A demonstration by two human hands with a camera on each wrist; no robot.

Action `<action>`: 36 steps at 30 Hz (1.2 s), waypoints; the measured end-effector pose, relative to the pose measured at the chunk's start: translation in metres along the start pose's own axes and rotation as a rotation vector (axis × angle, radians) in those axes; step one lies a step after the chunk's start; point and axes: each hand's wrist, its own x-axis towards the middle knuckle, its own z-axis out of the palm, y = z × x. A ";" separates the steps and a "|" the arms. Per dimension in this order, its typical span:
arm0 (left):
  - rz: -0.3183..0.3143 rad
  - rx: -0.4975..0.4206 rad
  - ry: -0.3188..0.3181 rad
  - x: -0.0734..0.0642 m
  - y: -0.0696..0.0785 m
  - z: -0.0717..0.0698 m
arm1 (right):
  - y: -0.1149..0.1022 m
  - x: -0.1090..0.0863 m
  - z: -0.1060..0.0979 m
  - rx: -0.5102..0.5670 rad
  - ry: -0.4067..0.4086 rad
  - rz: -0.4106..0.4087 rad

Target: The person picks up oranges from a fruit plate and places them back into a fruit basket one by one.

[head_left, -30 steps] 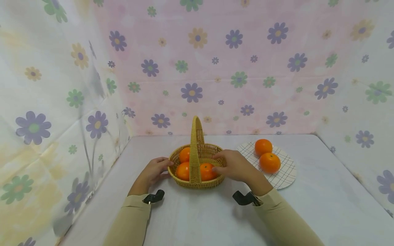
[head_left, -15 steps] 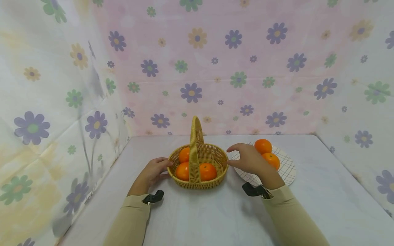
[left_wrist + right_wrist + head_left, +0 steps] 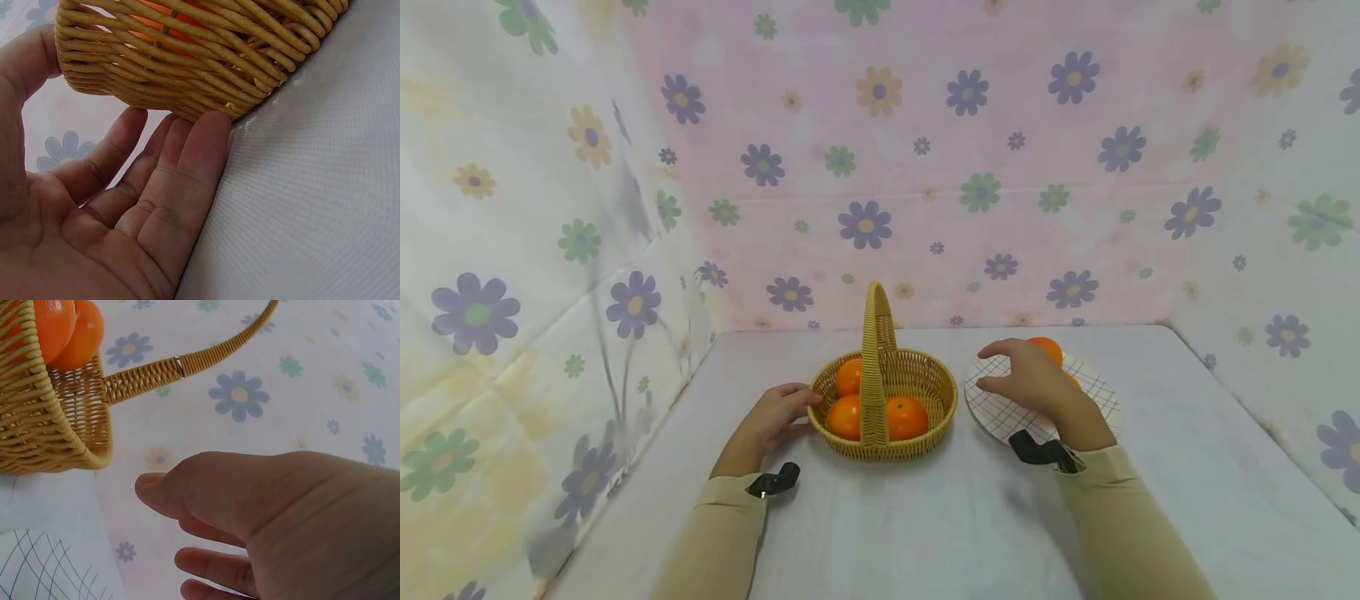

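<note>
A yellow-brown wicker basket [image 3: 925, 442] with a tall arched handle stands mid-table. In it lie three shiny round orange fruits [image 3: 907, 418], their exact kind unclear. My left hand [image 3: 772, 419] holds the basket's left side: in the left wrist view the thumb reaches over the rim, its tip hidden, and the fingers [image 3: 203, 147] rest against the outer wall. Above a white plate [image 3: 1000, 412] with a dark grid pattern hovers my right hand [image 3: 1037, 383], thumb and fingers spread apart, holding nothing. It partly covers two more orange fruits [image 3: 1049, 348] on that plate.
A white cloth [image 3: 880, 525] covers the table. Flower-printed fabric [image 3: 925, 250] stands behind it and along both sides. The basket handle [image 3: 874, 367] rises well above the rim. Plate and basket stand close together.
My right hand has left the fruit at the basket's right front and moved right, over the plate. The left hand and the basket have stayed put.
</note>
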 end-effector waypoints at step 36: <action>0.008 -0.002 0.003 0.000 -0.001 0.000 | 0.069 -0.014 -0.039 0.095 -0.008 0.216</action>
